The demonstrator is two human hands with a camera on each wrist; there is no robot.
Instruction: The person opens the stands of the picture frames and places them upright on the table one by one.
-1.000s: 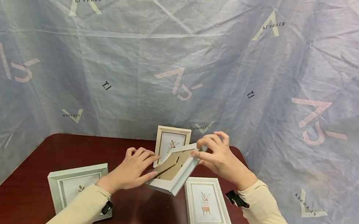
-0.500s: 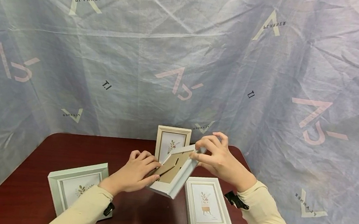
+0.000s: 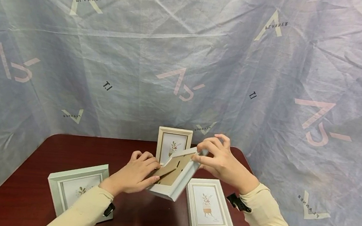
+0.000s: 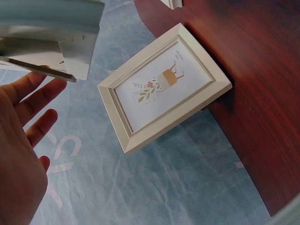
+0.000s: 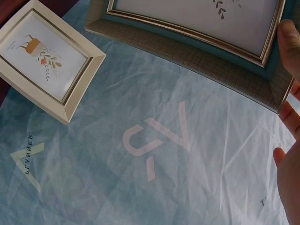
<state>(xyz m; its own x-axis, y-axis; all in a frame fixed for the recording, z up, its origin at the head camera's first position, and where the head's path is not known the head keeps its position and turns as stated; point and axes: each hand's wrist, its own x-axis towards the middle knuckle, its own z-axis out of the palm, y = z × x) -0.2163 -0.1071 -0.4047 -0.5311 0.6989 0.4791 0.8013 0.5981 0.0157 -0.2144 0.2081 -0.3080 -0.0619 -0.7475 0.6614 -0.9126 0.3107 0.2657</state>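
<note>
A picture frame (image 3: 181, 180) is held tilted above the table, its brown backing toward me. At its upper right corner my right hand (image 3: 220, 160) pinches the rim; in the right wrist view, the thumb lies on the frame's (image 5: 197, 51) front edge. My left hand (image 3: 135, 173) is at the lower left, thumb and fingers around the free end of the backing's stand (image 3: 166, 171). The left wrist view shows the fingertips against this stand (image 4: 42, 68), which is swung partly out from the back; the left thumb is hidden there.
A cream frame (image 3: 160, 144) stands upright at the table's (image 3: 96, 152) far edge, partly covered by the held one. A pale green frame (image 3: 55, 184) leans at left behind my left sleeve. Another white frame (image 3: 190, 203) lies face up at right.
My left hand has moved slightly right onto the stand, which sits a little farther out from the backing. The held frame has dipped slightly; my right hand keeps its grip.
</note>
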